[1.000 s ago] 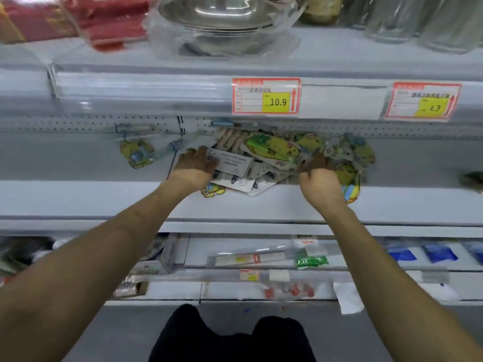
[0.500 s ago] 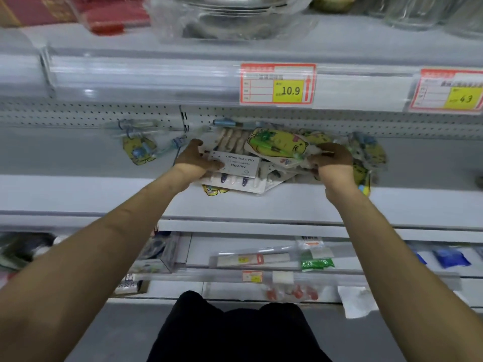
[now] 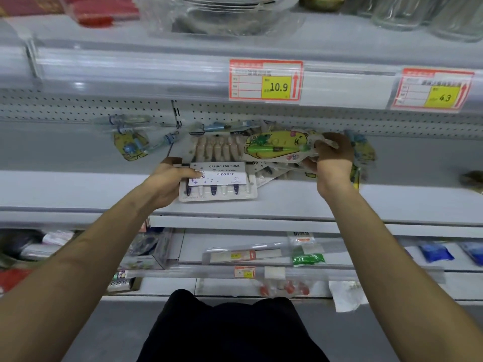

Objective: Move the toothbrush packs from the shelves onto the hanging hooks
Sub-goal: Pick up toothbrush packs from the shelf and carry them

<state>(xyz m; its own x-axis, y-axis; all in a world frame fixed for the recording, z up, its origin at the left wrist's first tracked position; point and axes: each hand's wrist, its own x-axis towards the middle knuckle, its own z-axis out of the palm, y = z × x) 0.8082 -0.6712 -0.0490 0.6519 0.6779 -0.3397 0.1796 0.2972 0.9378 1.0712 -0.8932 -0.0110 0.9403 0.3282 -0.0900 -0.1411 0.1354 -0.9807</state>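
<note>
Head view: my left grip (image 3: 170,178) pinches left edge of flat white multi-brush blister pack (image 3: 218,185) on grey metal shelf (image 3: 78,189). Right grip (image 3: 333,158) clutches yellow-green cartoon toothbrush pack (image 3: 274,147) over pile. I'd lift one clear, then thread its hang hole onto far-left wire hook (image 3: 119,125).

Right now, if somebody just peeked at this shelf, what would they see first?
Probably the two hands in the middle: the left hand grips a white YIKOJIFE toothbrush multipack, and the right hand holds a yellow cartoon toothbrush pack with a green brush. Above them, a red-and-yellow 10.9 price tag stands out.
</note>
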